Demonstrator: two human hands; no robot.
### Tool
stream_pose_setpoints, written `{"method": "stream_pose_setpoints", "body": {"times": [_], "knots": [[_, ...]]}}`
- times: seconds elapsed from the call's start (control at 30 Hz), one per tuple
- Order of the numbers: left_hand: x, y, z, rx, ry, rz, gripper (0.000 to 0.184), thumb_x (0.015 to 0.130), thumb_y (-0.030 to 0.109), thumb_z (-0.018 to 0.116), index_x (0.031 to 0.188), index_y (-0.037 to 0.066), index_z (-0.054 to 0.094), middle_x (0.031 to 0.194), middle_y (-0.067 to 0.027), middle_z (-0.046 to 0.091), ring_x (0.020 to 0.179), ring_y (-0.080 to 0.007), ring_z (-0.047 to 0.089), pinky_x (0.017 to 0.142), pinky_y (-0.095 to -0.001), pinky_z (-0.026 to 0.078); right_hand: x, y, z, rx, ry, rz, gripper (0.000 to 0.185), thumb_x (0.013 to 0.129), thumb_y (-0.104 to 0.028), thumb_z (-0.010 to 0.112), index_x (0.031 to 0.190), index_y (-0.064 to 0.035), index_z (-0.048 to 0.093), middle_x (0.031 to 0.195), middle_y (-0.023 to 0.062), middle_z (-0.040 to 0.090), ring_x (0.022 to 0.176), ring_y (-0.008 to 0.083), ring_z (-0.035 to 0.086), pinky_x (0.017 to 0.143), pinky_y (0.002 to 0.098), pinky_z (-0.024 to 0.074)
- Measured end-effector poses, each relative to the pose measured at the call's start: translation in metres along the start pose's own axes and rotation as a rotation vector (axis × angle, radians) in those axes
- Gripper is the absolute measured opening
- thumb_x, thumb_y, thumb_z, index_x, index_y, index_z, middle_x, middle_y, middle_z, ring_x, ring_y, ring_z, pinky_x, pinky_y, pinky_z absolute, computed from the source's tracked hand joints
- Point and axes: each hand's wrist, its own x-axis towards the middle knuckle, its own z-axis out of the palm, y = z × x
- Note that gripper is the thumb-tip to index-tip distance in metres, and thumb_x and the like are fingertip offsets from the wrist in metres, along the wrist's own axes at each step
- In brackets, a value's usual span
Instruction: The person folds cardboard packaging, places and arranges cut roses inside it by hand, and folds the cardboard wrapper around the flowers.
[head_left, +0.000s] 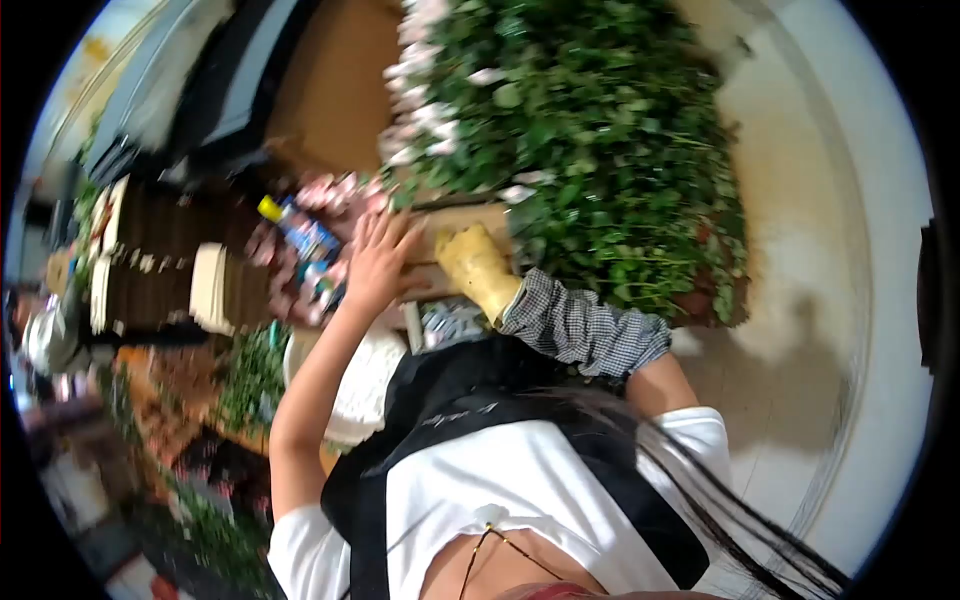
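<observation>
My bare left hand (378, 258) is open, its fingers spread over the edge of a brown work surface (430, 218). My right hand (476, 268) wears a yellow glove and a checked sleeve cover. Its fingers look curled closed over the same surface, and whatever may be in them is hidden. Beyond and to the right of the gloved hand lies a large pile of leafy green stems (600, 150) with pale pink blooms (420, 80) along its left side. Loose pink petals (345, 195) lie near my left hand.
A bottle with a blue label and yellow cap (305, 232) lies among the petals. A pale round tub (365, 385) stands below my left forearm. Stacked cardboard (212, 287) is at the left. More greenery (250, 375) and a blurred person (50, 335) appear farther left.
</observation>
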Motion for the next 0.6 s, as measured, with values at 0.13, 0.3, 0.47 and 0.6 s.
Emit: {"method": "stream_pose_setpoints", "body": {"times": [0.13, 0.3, 0.47, 0.6], "knots": [[-0.024, 0.0, 0.031, -0.118, 0.124, -0.089, 0.072, 0.066, 0.036, 0.085, 0.13, 0.011, 0.062, 0.147, -0.0103, 0.052, 0.135, -0.0267, 0.049, 0.119, -0.0518, 0.025, -0.042, 0.072, -0.013, 0.797, -0.019, 0.081, 0.05, 0.078, -0.024, 0.076, 0.12, -0.0022, 0.059, 0.11, 0.0172, 0.066, 0.103, 0.034, 0.064, 0.084, 0.0442, 0.0522], [-0.025, 0.0, 0.026, -0.176, 0.118, -0.113, 0.065, 0.069, 0.02, 0.084, 0.13, 0.01, 0.062, 0.147, -0.0075, 0.052, 0.133, -0.0256, 0.051, 0.118, -0.0501, 0.028, -0.035, 0.029, -0.068, 1.132, 0.258, -0.276, 0.039, 0.086, -0.017, 0.068, 0.123, -0.0048, 0.06, 0.112, 0.0157, 0.066, 0.108, 0.0372, 0.062, 0.096, 0.0441, 0.0499], [-0.027, 0.005, 0.022, -0.237, 0.098, -0.137, 0.066, 0.072, 0.032, 0.083, 0.13, 0.008, 0.063, 0.149, -0.0099, 0.05, 0.136, -0.0262, 0.047, 0.119, -0.0514, 0.025, -0.069, 0.041, -0.008, 0.752, 0.246, -0.023, 0.047, 0.084, -0.018, 0.072, 0.127, -0.0075, 0.06, 0.136, 0.0147, 0.058, 0.128, 0.0323, 0.052, 0.108, 0.0443, 0.0432], [-0.036, 0.002, 0.027, -0.231, 0.093, -0.173, 0.065, 0.073, 0.031, 0.082, 0.131, 0.009, 0.063, 0.149, -0.0105, 0.049, 0.136, -0.0259, 0.047, 0.12, -0.0517, 0.022, -0.086, 0.066, -0.004, 0.738, -0.15, 0.217, 0.06, 0.089, -0.028, 0.07, 0.143, -0.0128, 0.049, 0.142, 0.0122, 0.055, 0.136, 0.028, 0.048, 0.117, 0.0441, 0.0334]]}}
